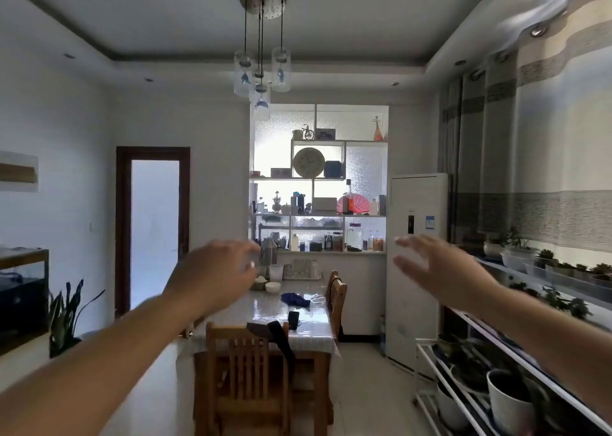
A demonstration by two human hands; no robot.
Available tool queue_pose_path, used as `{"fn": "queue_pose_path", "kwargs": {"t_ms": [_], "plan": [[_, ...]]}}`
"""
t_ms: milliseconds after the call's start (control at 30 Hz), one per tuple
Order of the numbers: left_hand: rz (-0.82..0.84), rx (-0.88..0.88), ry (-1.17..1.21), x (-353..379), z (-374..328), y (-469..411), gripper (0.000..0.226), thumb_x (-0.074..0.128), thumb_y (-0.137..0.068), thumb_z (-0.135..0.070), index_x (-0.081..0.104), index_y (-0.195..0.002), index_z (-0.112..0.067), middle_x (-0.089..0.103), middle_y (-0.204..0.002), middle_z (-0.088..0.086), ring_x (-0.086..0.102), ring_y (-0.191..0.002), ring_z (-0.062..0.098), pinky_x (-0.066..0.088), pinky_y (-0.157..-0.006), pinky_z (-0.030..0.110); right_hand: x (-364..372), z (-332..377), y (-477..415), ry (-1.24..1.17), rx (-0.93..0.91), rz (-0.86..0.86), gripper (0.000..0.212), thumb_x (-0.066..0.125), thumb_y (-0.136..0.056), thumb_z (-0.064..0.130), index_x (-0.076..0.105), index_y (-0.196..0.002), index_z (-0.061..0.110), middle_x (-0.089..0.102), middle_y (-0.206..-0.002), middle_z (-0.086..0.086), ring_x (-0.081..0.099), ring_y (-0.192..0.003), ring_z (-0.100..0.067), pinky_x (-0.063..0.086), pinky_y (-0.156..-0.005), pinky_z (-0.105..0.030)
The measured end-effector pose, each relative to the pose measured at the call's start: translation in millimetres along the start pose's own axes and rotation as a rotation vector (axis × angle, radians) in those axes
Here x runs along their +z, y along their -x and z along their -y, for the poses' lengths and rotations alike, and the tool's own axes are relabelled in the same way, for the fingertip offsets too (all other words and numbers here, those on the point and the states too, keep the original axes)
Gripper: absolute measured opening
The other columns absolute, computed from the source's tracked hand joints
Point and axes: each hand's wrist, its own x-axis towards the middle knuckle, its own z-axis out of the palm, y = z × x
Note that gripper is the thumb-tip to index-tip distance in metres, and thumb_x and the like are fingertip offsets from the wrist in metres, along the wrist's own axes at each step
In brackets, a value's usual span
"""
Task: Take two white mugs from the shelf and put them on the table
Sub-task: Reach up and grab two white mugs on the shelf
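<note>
A white shelf unit (318, 216) stands against the far wall behind the dining table (265, 306), crowded with small objects. One small white mug-like cup (285, 208) shows on a middle shelf; from this distance I cannot pick out other mugs for certain. My left hand (215, 275) and my right hand (440, 270) are both raised in front of me, fingers spread, holding nothing. Both are far short of the shelf, and motion blurs them.
The table carries a white bowl (273, 287), a blue cloth (295, 299), a phone (293, 319) and a tray of glasses (303, 268). Wooden chairs (246, 366) stand at its near end and right side. A white floor air conditioner (415, 263) and plant racks (496, 369) line the right wall.
</note>
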Motion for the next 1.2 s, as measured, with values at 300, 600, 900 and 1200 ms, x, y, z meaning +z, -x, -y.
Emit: {"fn": "queue_pose_path", "kwargs": {"t_ms": [300, 600, 900, 1200], "plan": [[-0.073, 0.012, -0.055, 42.7, -10.6, -90.3, 0.035, 0.051, -0.085, -0.037, 0.055, -0.119, -0.029, 0.063, -0.125, -0.001, 0.061, -0.105, 0.022, 0.051, -0.086, 0.04, 3.2, -39.4, -77.7, 0.131, -0.075, -0.128, 0.054, 0.038, -0.092, 0.056, 0.045, -0.136, 0.025, 0.048, -0.145, -0.001, 0.053, -0.124, -0.021, 0.044, -0.103, -0.044], [-0.023, 0.012, -0.068, 149.0, -41.8, -201.1, 0.043, 0.047, -0.084, -0.04, 0.048, -0.127, -0.036, 0.055, -0.136, -0.002, 0.055, -0.116, 0.022, 0.049, -0.091, 0.04, 40.3, -145.0, -160.0, 0.182, -0.129, -0.214, 0.049, 0.037, -0.093, 0.053, 0.044, -0.136, 0.031, 0.052, -0.141, 0.006, 0.049, -0.127, -0.015, 0.036, -0.107, -0.041], [-0.028, 0.083, -0.017, 258.7, -85.3, -319.2, 0.045, 0.047, -0.084, -0.038, 0.046, -0.128, -0.036, 0.055, -0.136, -0.002, 0.055, -0.117, 0.023, 0.049, -0.091, 0.041, 83.0, -247.8, -242.9, 0.208, -0.083, -0.244, 0.046, 0.039, -0.094, 0.05, 0.048, -0.133, 0.028, 0.057, -0.135, 0.005, 0.054, -0.12, -0.015, 0.029, -0.112, -0.044], [-0.029, 0.146, 0.03, 362.1, -79.5, -429.3, 0.045, 0.044, -0.083, -0.042, 0.045, -0.128, -0.039, 0.058, -0.131, -0.006, 0.057, -0.112, 0.022, 0.051, -0.086, 0.039, 157.4, -322.0, -339.7, 0.254, -0.039, -0.198, 0.052, 0.039, -0.092, 0.055, 0.044, -0.136, 0.029, 0.057, -0.134, 0.004, 0.053, -0.121, -0.015, 0.037, -0.107, -0.04]]}}
